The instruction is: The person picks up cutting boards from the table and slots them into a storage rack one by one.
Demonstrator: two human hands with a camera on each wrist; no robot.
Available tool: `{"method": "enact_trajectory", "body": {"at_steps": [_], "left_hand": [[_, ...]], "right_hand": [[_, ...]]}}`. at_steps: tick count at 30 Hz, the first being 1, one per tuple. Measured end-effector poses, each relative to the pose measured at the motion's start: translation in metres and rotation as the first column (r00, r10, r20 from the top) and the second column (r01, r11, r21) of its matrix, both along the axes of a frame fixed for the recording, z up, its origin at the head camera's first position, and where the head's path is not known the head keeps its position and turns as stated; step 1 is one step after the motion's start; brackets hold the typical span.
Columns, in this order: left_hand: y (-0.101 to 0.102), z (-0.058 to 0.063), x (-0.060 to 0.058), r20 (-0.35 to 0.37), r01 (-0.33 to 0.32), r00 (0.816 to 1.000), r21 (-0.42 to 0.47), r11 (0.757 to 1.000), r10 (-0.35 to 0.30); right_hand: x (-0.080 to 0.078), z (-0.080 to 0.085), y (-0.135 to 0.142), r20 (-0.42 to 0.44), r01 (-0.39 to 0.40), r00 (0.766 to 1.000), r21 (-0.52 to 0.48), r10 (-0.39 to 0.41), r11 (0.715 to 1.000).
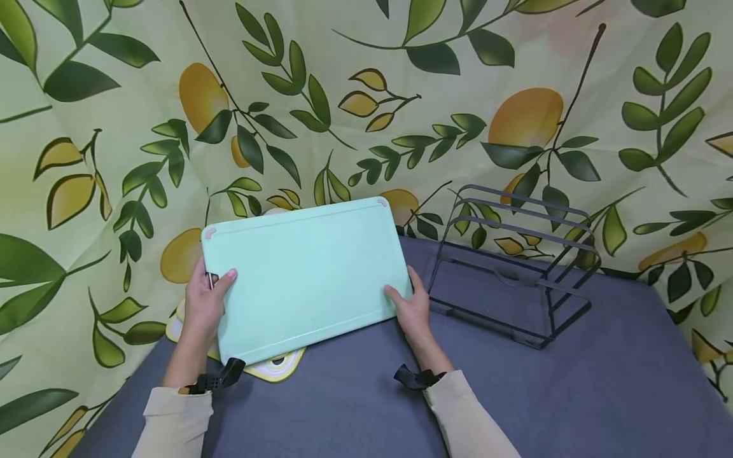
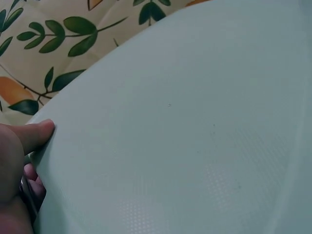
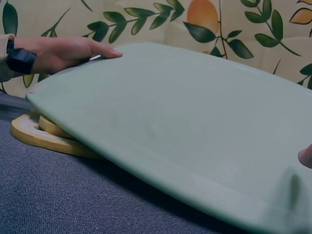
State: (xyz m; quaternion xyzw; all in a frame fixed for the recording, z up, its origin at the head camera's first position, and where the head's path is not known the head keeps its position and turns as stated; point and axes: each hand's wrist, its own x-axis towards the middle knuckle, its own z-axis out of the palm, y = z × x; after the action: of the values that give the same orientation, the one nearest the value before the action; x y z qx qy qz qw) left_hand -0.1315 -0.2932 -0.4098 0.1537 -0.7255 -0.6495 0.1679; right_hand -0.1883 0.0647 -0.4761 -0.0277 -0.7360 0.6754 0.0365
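A mint-green cutting board (image 1: 309,280) with small pinkish corners is held in both hands, tilted, its right end higher than its left in the head view. My left hand (image 1: 205,299) grips the left short edge, thumb on the top face and fingers underneath. On the right short edge, my right hand (image 1: 413,305) holds it the same way, the thumb near the lower corner. The right wrist view shows the board's near edge raised over the table, with a yellow-edged, pale board (image 3: 58,139) lying beneath it.
A black wire rack (image 1: 509,273) with upright dividers stands on the grey cloth-covered table (image 1: 366,394), just right of my right hand. Behind the table hangs a leaf-and-fruit patterned cloth (image 1: 366,57). Both wrists wear black straps (image 1: 420,378).
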Motion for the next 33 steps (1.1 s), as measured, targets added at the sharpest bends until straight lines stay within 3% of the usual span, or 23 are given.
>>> {"method": "enact_trajectory", "body": {"at_steps": [3, 7, 19, 28, 33], "left_hand": [[0.001, -0.001, -0.007, -0.063, -0.024, 0.998, 0.036, 0.999, 0.027], [0.003, -0.002, -0.014, -0.089, -0.058, 0.994, 0.058, 0.997, 0.063], [0.019, -0.004, -0.033, -0.138, -0.059, 0.988, 0.121, 0.991, 0.075], [0.035, -0.007, -0.043, -0.167, -0.056, 0.984, 0.059, 0.997, 0.065], [0.046, -0.007, -0.048, -0.212, -0.042, 0.976, 0.068, 0.997, 0.056]], "right_hand": [[0.001, 0.000, 0.000, -0.019, 0.004, 1.000, -0.004, -0.004, 1.000], [0.001, -0.001, 0.001, -0.040, 0.007, 0.999, -0.017, -0.008, 1.000], [-0.001, 0.001, 0.013, -0.045, 0.066, 0.997, -0.011, -0.067, 0.998], [-0.006, 0.002, 0.031, -0.051, 0.110, 0.993, -0.005, -0.110, 0.994], [-0.008, 0.002, 0.038, -0.052, 0.138, 0.989, 0.002, -0.138, 0.990]]}}
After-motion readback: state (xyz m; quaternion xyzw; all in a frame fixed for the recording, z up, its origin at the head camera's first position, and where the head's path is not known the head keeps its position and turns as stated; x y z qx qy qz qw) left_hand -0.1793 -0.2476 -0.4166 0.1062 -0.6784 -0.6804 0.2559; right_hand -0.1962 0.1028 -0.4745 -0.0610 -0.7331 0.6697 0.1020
